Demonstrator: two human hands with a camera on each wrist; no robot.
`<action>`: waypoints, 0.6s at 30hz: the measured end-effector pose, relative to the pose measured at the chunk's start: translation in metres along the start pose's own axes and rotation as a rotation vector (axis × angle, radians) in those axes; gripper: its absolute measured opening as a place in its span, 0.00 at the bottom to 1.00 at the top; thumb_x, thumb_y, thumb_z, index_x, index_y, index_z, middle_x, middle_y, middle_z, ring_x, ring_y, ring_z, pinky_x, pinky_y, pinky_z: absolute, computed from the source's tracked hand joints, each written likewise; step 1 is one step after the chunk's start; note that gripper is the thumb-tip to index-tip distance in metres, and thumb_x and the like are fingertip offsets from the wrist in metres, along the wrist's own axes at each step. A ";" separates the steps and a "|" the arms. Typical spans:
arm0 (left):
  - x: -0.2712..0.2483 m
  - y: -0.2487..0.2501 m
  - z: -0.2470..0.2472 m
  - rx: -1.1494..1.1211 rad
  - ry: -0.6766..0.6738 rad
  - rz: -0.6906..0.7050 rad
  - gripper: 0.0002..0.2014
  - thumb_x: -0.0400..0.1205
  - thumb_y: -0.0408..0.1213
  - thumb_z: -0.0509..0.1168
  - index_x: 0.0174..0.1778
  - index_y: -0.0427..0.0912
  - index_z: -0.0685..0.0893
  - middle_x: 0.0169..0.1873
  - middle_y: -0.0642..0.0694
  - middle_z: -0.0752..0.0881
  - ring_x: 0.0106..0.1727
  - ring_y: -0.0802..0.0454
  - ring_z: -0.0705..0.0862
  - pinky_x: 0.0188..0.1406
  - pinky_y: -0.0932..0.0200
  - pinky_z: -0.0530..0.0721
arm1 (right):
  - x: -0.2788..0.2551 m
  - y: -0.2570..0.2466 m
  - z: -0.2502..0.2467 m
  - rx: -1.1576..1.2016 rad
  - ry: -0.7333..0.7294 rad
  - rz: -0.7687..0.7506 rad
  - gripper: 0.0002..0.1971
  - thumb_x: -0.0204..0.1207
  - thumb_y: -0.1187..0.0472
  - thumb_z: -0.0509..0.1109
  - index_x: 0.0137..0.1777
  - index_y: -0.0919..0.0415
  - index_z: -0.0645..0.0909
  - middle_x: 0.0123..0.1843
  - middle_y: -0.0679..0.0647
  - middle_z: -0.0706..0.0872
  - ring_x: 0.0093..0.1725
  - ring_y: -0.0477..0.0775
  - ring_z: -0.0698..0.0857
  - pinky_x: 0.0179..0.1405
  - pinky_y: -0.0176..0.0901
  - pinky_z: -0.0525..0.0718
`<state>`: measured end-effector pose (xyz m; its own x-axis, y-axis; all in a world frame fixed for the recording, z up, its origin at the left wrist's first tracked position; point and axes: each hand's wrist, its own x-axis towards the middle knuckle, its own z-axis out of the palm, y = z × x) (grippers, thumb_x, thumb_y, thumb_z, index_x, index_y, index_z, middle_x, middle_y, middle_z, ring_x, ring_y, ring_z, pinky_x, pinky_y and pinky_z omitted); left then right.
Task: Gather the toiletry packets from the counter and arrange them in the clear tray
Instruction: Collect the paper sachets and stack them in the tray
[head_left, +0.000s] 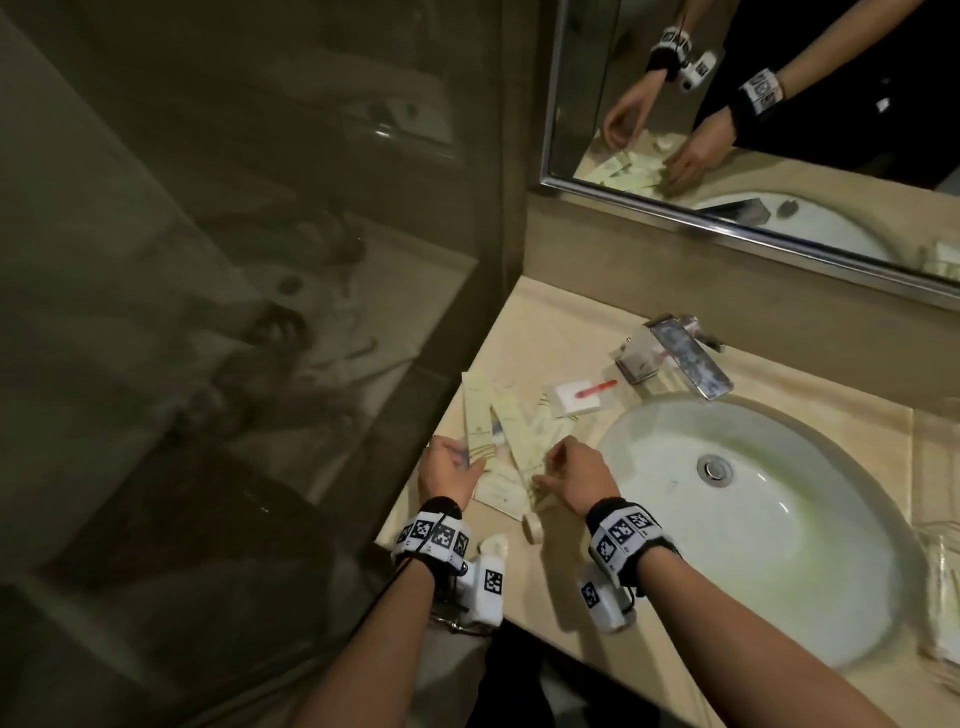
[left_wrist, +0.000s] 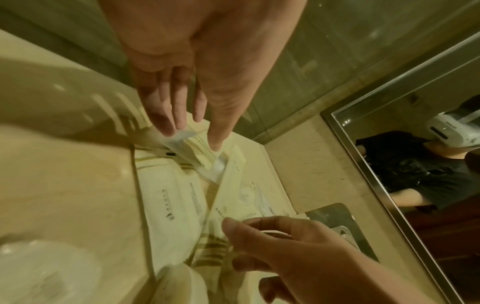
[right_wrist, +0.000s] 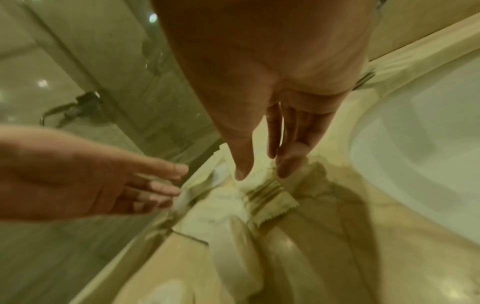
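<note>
On counter (head_left: 524, 332): two hands (head_left: 452, 470), several packets (head_left: 511, 441)

Left hand (left_wrist: 182, 86) fingertips (left_wrist: 166, 127) on fanned packets (left_wrist: 197, 150), counter (left_wrist: 64, 174) beneath.

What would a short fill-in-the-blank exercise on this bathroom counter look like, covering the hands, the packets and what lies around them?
1. The pile of toiletry packets lies on the counter to the ____ of the sink.
2. Both hands, left hand and right hand, are working at the ____.
3. The packet with a red item lies just in front of the ____.
4. Above the counter hangs a ____ that reflects both arms.

Missing words: left; packets; faucet; mirror
</note>
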<state>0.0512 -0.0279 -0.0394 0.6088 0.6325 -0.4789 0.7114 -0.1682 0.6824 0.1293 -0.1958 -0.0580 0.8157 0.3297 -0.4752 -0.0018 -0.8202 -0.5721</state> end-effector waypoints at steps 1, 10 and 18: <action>0.004 0.000 0.001 -0.007 0.000 -0.016 0.19 0.70 0.35 0.79 0.46 0.42 0.74 0.43 0.40 0.86 0.45 0.46 0.84 0.45 0.60 0.78 | 0.003 -0.002 0.005 -0.032 0.015 0.030 0.21 0.68 0.52 0.82 0.54 0.58 0.77 0.51 0.54 0.85 0.51 0.57 0.85 0.53 0.51 0.85; 0.028 0.003 0.010 0.087 -0.011 -0.054 0.23 0.65 0.36 0.82 0.49 0.42 0.77 0.52 0.40 0.87 0.53 0.43 0.86 0.52 0.52 0.83 | 0.012 -0.013 0.025 -0.089 0.031 0.119 0.21 0.71 0.51 0.79 0.60 0.58 0.80 0.55 0.55 0.87 0.53 0.59 0.87 0.54 0.52 0.86; 0.037 0.008 0.013 0.067 -0.013 -0.027 0.14 0.69 0.33 0.79 0.40 0.45 0.79 0.44 0.40 0.89 0.48 0.42 0.88 0.48 0.54 0.86 | 0.016 -0.006 0.005 -0.004 0.027 0.130 0.09 0.74 0.52 0.77 0.47 0.57 0.84 0.44 0.52 0.87 0.47 0.56 0.86 0.53 0.48 0.85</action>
<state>0.0836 -0.0160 -0.0589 0.5935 0.6276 -0.5039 0.7491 -0.2016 0.6311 0.1396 -0.1832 -0.0648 0.8242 0.2073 -0.5270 -0.1067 -0.8571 -0.5039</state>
